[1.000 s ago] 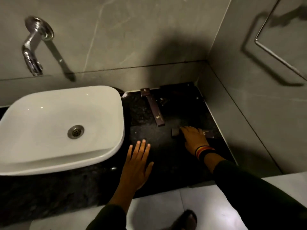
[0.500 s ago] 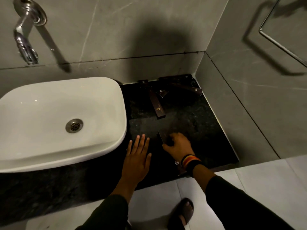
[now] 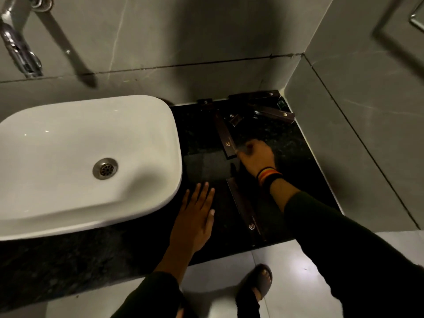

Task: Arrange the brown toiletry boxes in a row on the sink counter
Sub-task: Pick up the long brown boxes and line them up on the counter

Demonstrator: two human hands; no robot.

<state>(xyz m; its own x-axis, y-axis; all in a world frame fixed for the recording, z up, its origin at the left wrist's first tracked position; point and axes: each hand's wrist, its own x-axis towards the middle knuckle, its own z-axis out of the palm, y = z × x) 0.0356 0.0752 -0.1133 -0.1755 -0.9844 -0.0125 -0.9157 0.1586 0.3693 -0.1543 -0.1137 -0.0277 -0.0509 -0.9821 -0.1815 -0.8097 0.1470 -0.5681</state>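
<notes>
Several long brown toiletry boxes lie on the dark sink counter (image 3: 298, 161) right of the basin. One box (image 3: 246, 214) lies lengthwise by the front edge, untouched, between my two arms. A second long box (image 3: 223, 134) runs from the back wall toward me. My right hand (image 3: 258, 157), blurred and wearing a striped wristband, has its fingers at that box's near end; the grip is unclear. A small box (image 3: 234, 117) and two more long boxes (image 3: 276, 113) (image 3: 254, 96) lie askew in the back corner. My left hand (image 3: 197, 216) rests flat on the counter, holding nothing.
A white basin (image 3: 91, 157) fills the counter's left side, with a chrome faucet (image 3: 20, 53) on the wall above it. Grey tiled walls close the back and right. A chrome towel bar (image 3: 416, 19) hangs at upper right. My sandalled foot (image 3: 259, 285) stands on the pale floor.
My right hand carried a long box from the right side to the front edge, turned it lengthwise, let it go, then moved up to the middle box. My left hand stayed flat.
</notes>
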